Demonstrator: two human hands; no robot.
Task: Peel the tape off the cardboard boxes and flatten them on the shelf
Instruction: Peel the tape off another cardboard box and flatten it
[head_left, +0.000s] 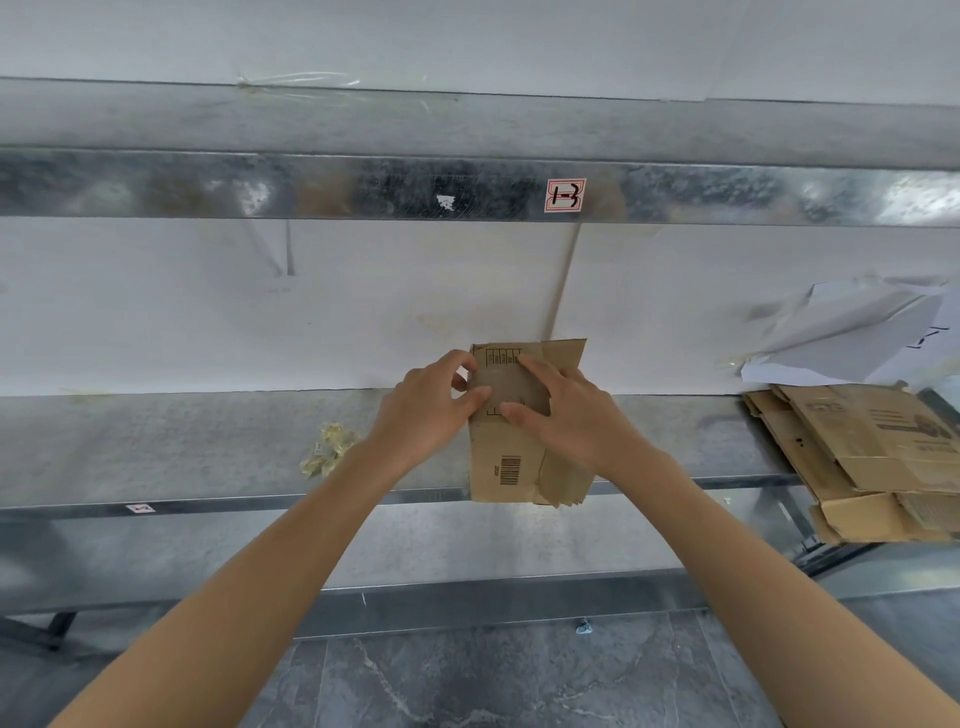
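Cardboard box (506, 467) lies under right hand (576, 421), left hand (426, 410) pinching its edge.

A galvanised metal shelf (182, 447) runs left to right against a white wall (208, 312); an upper rail (363, 189) carries a small red-and-white label (565, 195) (handwritten marks). Near, the floor (519, 675) is grey marbled tile.
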